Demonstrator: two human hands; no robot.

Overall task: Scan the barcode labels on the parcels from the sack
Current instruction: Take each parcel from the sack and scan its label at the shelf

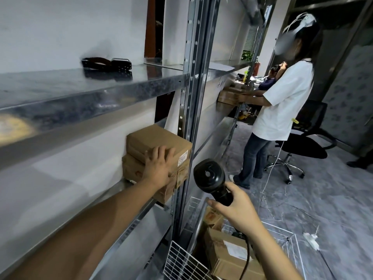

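A stack of cardboard parcels (159, 158) is seen on the lower metal shelf (129, 229), hard against the upright post (191, 102). The left hand (158, 164) is laid flat on the near face of the top parcel, fingers straight and spread, so it presses rather than grips. A white label (182, 158) is visible on that parcel's right-hand end, just beside the fingertips and facing toward the aisle. The scanner (212, 179) is held by its handle in the right hand (235, 207), the fingers being curled round it; its head is raised near the stack but appears to be turned toward the camera rather than at the label. The step in hand is judged to be the steadying or seating of a parcel on the shelf, with a scan either due or just finished; which cannot be told. Further parcels (228, 253) are seen below in a wire cart (181, 261), one with its own label uppermost. For the next move, the scanner's window would need to be turned onto a label, squarely and close, with the left hand kept clear of the barcode. No sack can be made out.
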